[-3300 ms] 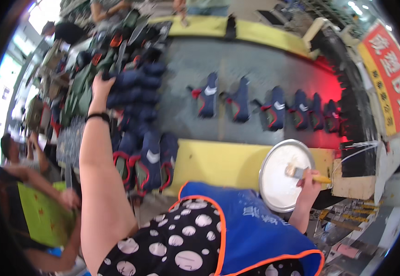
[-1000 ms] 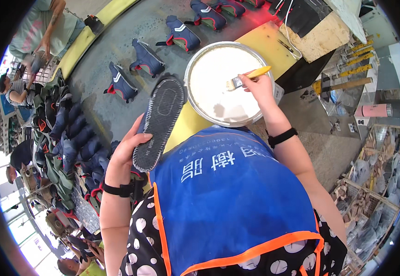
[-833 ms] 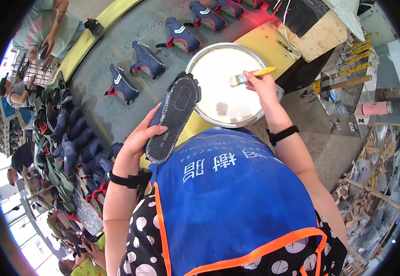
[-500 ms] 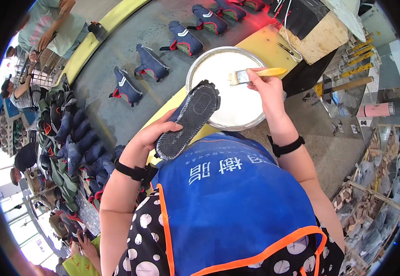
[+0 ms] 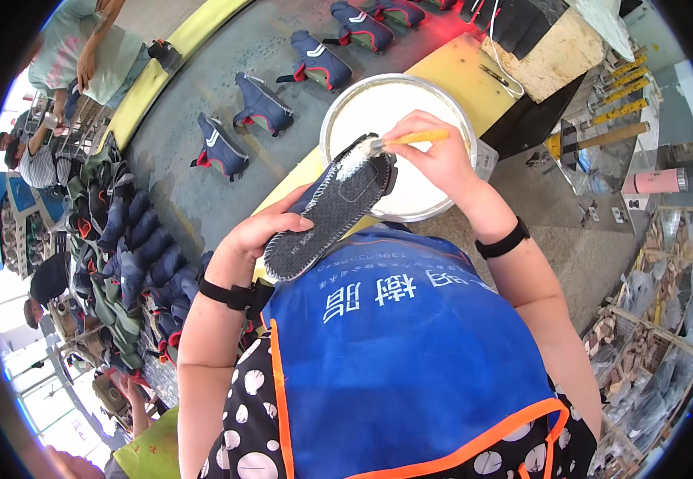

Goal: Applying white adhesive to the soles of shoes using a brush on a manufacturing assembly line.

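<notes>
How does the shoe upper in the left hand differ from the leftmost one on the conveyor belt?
The held upper shows its black, white-stitched underside; the belt upper shows a navy side with white stripes. The held upper has a white smear under the paintbrush; the belt upper shows none. The held upper is in the left hand; the belt upper rests on the conveyor belt. Both have navy material.

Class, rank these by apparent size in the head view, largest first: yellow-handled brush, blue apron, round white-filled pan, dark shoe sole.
1. Blue apron
2. Round white-filled pan
3. Dark shoe sole
4. Yellow-handled brush
</notes>
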The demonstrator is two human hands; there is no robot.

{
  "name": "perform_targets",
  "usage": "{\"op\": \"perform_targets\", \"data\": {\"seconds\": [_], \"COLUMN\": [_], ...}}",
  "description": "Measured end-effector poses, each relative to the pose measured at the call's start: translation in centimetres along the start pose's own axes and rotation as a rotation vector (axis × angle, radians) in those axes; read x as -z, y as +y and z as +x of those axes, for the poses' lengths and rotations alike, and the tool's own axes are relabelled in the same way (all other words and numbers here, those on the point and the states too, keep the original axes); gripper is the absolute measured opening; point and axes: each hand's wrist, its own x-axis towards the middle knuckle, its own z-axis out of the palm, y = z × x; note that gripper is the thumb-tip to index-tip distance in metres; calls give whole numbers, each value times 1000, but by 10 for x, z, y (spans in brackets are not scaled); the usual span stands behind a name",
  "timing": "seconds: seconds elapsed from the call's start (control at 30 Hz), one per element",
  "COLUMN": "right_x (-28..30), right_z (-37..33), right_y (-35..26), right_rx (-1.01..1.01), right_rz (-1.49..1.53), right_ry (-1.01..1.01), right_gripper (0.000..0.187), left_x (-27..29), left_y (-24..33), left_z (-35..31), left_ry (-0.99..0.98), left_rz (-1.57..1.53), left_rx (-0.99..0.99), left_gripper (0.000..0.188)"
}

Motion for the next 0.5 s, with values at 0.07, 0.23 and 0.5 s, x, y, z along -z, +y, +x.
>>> {"op": "perform_targets", "data": {"seconds": [0.07,0.23,0.5], "right_x": [3,-23,-70], "right_z": [-2,-19,-36], "right_y": [12,4,-24], "right_rx": [-70,-178,-246], "right_rz": [-78,-118,-139], "right_ry": [63,202,257], "right_gripper": [11,13,23], "left_x": [3,1,3], "left_y": [-7,-16,-22], "left_z": [-4,-8,-1], "left_ry": [19,69,300], "left_rz": [7,-38,70], "left_rx": [-34,-141,-246], "left_gripper": [82,82,84]}}
